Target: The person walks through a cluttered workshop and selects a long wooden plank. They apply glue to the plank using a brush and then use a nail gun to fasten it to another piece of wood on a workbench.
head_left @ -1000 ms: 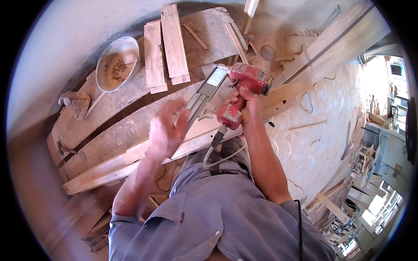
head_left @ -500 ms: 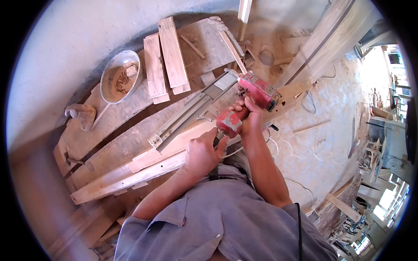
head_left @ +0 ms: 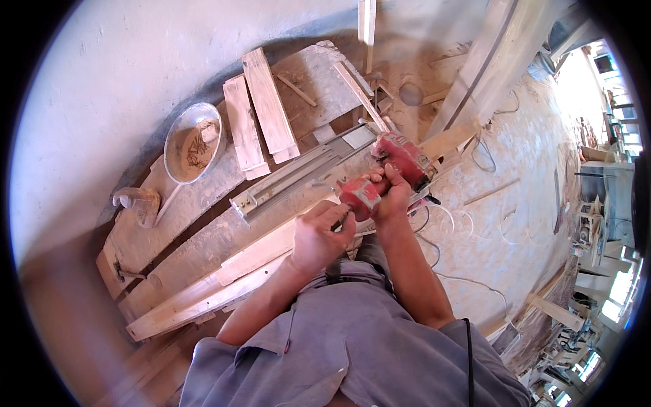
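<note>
I hold a red nail gun [head_left: 407, 154] across my front, its long metal magazine [head_left: 291, 178] stretching down to the left over the bench. My right hand [head_left: 391, 197] is closed round its handle, close to the red body. My left hand [head_left: 324, 234] pinches a dark fitting [head_left: 342, 221] at the red handle end. A hose's connection there is mostly hidden by the fingers. Below the magazine, long pale boards [head_left: 203, 298] lie along the near side of the bench.
Two short planks [head_left: 270, 102] and a metal bowl [head_left: 194, 144] holding nails rest on the worn bench [head_left: 196, 224]. A hammer-like tool [head_left: 139, 203] lies left of the bowl. Tall boards [head_left: 475, 68] lean at the back right. A thin hose [head_left: 475, 279] loops over the dusty floor.
The nail gun has tilted slightly, its magazine now lying at a flatter angle. Both hands keep their hold. The view has shifted, so the bench and bowl appear lower.
</note>
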The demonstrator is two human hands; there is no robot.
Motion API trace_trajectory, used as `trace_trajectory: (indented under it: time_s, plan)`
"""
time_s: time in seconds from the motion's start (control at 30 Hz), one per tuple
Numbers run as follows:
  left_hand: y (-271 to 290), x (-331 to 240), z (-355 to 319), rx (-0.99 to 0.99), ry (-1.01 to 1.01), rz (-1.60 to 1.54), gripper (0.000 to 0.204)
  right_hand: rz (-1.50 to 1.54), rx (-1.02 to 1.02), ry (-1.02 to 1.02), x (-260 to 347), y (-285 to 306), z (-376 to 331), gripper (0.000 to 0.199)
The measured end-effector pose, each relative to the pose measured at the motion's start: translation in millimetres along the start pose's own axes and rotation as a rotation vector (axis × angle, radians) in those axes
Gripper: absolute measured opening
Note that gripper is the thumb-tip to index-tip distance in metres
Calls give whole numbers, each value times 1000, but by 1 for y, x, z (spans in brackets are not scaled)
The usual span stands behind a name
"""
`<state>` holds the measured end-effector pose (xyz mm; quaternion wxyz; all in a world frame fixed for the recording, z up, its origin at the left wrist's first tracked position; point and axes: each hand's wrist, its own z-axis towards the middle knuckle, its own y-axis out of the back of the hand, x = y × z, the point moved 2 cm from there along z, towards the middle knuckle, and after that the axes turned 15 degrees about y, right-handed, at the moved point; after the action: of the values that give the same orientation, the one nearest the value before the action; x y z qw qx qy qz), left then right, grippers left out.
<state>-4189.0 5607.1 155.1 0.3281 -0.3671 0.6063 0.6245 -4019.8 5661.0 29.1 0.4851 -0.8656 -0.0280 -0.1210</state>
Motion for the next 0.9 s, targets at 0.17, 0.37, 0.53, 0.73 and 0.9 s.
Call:
trace_trajectory:
  time_s: [0.17,0.37,0.53,0.73,0.9]
  plan:
    - [19,22,-10,0,64,-95,12,-35,-16,249,33,5,19,12]
    - [-1,98,3,13,689,-312,53,110,-132,379,107,37,12,10]
    - [-33,143,13,162,691,-506,52,93,-181,501,175,74,-41,8]
    - [-57,142,13,139,473,-59,38,131,-605,766,261,138,-112,7]
    - [-63,145,19,79,324,19,27,246,-749,868,305,202,-173,9]
